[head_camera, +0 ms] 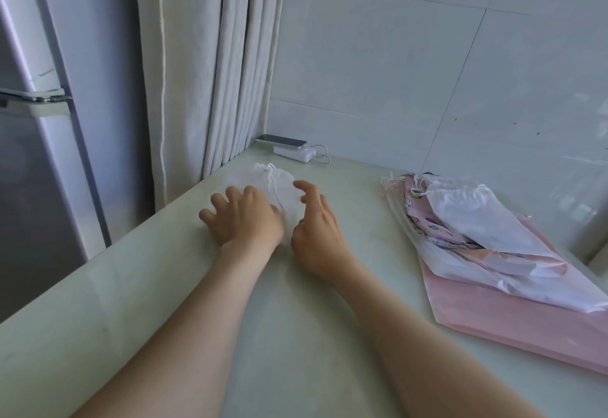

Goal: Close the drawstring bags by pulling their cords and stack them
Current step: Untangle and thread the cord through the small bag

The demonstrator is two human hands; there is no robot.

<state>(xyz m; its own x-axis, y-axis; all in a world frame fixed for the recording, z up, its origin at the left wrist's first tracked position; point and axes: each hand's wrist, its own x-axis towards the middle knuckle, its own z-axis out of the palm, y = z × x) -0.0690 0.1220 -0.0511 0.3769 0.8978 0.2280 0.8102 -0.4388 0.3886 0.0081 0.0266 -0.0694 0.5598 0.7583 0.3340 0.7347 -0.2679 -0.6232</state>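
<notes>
I press my spread left hand (245, 217) on the white bag (279, 184) to hold it flat, my right hand (316, 236) half-curled and empty beside it.

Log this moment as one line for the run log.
left hand: flat on small white bag | right hand: beside it, holding nothing | bag pile: right side of table

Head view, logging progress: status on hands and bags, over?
Left hand pressing flat on small white sheer drawstring bag. Right hand open beside it, holding nothing. Pile of pink and white bags apart at right; nothing between.
</notes>
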